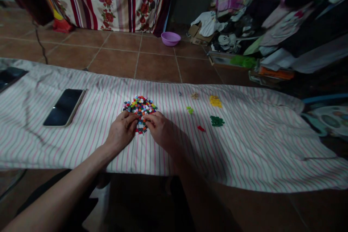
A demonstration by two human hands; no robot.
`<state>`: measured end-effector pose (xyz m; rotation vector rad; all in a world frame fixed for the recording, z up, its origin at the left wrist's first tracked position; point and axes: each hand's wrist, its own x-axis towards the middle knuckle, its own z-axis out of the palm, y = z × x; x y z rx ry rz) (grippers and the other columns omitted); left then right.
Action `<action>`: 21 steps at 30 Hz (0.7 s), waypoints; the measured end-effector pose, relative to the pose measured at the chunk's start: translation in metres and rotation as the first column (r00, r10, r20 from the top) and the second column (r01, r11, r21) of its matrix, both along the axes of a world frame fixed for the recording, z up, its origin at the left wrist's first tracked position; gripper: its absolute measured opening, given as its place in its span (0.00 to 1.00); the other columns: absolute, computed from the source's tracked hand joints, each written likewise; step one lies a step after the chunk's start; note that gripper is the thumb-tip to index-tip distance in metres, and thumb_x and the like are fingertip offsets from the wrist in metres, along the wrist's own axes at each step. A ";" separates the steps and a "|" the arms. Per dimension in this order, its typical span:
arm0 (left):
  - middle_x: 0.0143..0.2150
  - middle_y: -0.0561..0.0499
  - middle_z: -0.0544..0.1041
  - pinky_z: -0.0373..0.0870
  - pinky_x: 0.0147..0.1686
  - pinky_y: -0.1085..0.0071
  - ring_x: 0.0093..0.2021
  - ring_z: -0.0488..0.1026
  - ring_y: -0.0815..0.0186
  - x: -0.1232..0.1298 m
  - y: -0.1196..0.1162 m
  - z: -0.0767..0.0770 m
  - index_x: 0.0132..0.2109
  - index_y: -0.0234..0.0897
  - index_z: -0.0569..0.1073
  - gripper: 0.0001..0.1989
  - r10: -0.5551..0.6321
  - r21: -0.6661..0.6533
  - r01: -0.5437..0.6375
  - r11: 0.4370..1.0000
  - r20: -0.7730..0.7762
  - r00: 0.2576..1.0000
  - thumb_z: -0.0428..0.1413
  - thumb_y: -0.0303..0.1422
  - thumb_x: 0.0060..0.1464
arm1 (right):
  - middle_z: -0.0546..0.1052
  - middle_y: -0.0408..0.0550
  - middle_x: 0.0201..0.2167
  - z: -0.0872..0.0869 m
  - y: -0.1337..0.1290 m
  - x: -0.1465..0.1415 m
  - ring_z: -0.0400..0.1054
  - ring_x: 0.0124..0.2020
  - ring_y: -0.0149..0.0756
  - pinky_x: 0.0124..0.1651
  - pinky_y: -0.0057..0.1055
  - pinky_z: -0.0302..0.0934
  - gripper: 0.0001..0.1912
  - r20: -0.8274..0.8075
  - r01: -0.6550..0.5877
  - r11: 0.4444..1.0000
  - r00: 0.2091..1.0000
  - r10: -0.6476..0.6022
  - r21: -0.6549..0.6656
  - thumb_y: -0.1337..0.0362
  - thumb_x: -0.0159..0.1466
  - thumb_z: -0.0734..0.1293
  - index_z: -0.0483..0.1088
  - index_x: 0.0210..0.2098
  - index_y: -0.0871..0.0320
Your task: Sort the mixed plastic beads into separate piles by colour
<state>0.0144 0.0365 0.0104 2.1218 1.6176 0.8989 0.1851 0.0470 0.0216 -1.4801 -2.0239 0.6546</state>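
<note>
A mixed pile of small colourful pieces (140, 105) lies on the striped cloth (130, 159). My left hand (122, 128) touches the pile's left front side, its fingers bent together at the pieces. From the right, my right hand (159, 127) reaches into the same pile with thumb and forefinger close together. Whatever either hand pinches is too small to make out. To the right lie separate groups: yellow pieces (215, 101), dark green pieces (217, 121), light green pieces (190, 110), beige pieces (195, 95) and a few red ones (201, 128). A tiny grey bit (179, 94) lies behind them.
A phone (64, 108) lies left of the pile, and another dark device (11, 77) rests at the far left. Beyond the cloth, a purple basin (170, 39) stands on the tiled floor. Clothes and boxes are heaped at the back right.
</note>
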 end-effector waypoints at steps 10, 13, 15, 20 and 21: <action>0.41 0.47 0.76 0.75 0.43 0.67 0.42 0.75 0.64 -0.022 -0.007 -0.009 0.44 0.37 0.75 0.11 -0.021 0.149 0.016 0.989 0.029 0.999 0.50 0.33 0.61 | 0.74 0.50 0.40 0.000 0.001 0.002 0.70 0.40 0.34 0.44 0.30 0.64 0.11 0.062 -0.049 0.999 0.997 0.048 0.023 0.69 0.64 0.65 0.77 0.44 0.56; 0.41 0.47 0.76 0.76 0.43 0.67 0.42 0.75 0.65 -0.025 -0.009 -0.011 0.45 0.37 0.75 0.11 -0.054 0.195 0.049 0.980 0.023 0.998 0.50 0.32 0.62 | 0.74 0.50 0.40 -0.002 0.001 0.004 0.70 0.40 0.34 0.44 0.29 0.64 0.11 0.052 -0.060 0.997 0.997 0.058 0.039 0.68 0.65 0.64 0.76 0.44 0.56; 0.43 0.46 0.76 0.76 0.44 0.68 0.44 0.75 0.65 -0.025 -0.010 -0.011 0.46 0.36 0.75 0.11 -0.085 0.206 0.080 0.975 0.015 0.996 0.50 0.30 0.62 | 0.74 0.49 0.40 -0.003 0.001 0.004 0.70 0.39 0.33 0.44 0.29 0.64 0.11 0.039 -0.053 0.997 0.998 0.051 0.048 0.68 0.65 0.64 0.76 0.44 0.56; 0.49 0.45 0.74 0.76 0.47 0.67 0.48 0.74 0.65 -0.026 -0.013 -0.009 0.47 0.37 0.74 0.12 -0.171 0.223 0.166 0.961 0.003 0.985 0.48 0.26 0.61 | 0.74 0.47 0.40 -0.005 0.000 0.006 0.70 0.39 0.32 0.44 0.28 0.64 0.10 -0.021 -0.038 0.997 0.999 0.040 0.067 0.70 0.63 0.65 0.75 0.42 0.55; 0.49 0.45 0.73 0.76 0.47 0.67 0.49 0.74 0.65 -0.027 -0.014 -0.008 0.47 0.37 0.74 0.12 -0.172 0.231 0.166 0.959 0.007 0.985 0.48 0.26 0.61 | 0.74 0.47 0.40 -0.005 0.000 0.006 0.70 0.39 0.32 0.44 0.28 0.64 0.10 -0.033 -0.042 0.996 0.998 0.045 0.075 0.71 0.63 0.65 0.75 0.41 0.54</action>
